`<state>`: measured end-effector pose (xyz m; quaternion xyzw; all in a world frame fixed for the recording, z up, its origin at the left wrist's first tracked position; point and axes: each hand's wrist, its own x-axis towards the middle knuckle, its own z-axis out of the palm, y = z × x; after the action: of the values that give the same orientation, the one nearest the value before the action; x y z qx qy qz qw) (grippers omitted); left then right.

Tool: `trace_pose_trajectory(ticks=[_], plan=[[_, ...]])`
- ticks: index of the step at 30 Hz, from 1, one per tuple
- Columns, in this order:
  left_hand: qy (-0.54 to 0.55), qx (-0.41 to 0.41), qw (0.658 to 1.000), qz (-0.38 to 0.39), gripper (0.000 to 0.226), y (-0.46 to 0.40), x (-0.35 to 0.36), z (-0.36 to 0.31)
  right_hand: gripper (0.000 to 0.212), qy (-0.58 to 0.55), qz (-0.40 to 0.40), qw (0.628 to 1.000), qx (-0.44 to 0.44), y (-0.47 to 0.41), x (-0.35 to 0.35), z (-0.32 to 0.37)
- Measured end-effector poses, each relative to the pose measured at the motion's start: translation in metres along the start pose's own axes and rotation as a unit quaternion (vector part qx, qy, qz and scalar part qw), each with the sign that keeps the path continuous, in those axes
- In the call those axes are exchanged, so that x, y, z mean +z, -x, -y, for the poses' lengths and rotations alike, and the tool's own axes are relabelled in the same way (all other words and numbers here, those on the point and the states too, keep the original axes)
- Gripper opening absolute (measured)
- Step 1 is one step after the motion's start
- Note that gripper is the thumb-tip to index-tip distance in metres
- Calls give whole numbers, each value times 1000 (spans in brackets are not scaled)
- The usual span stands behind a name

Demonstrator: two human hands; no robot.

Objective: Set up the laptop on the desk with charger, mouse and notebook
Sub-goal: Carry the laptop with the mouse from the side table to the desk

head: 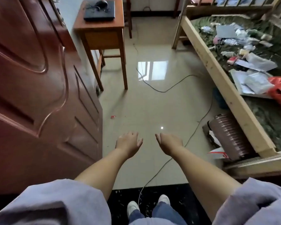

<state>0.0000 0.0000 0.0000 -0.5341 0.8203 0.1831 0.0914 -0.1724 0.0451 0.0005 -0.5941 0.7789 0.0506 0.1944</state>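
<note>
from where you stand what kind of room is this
Probably a dorm-style bedroom: a bare pale wooden bed frame strewn with papers, a small orange-brown wooden desk holding a closed black laptop, and a reddish-brown panelled door.

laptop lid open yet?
No, the laptop lies closed and flat on the wooden desk, with the mouse and a tangle of cable resting on its lid.

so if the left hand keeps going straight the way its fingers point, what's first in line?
Nothing close: the left hand is open over bare floor tile. Further along that line stands the wooden desk, probably its front leg first; depth is unclear.
</note>
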Motion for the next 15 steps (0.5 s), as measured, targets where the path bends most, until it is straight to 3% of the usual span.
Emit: trace_pose_trajectory(ticks=[8, 15], plan=[[11, 0, 998, 65, 46, -44, 2, 3, 45, 6, 31, 999, 7, -36, 2, -12], [28, -2, 997, 74, 46, -155, -33, -14, 48, 7, 38, 999, -8, -134, -36, -49]])
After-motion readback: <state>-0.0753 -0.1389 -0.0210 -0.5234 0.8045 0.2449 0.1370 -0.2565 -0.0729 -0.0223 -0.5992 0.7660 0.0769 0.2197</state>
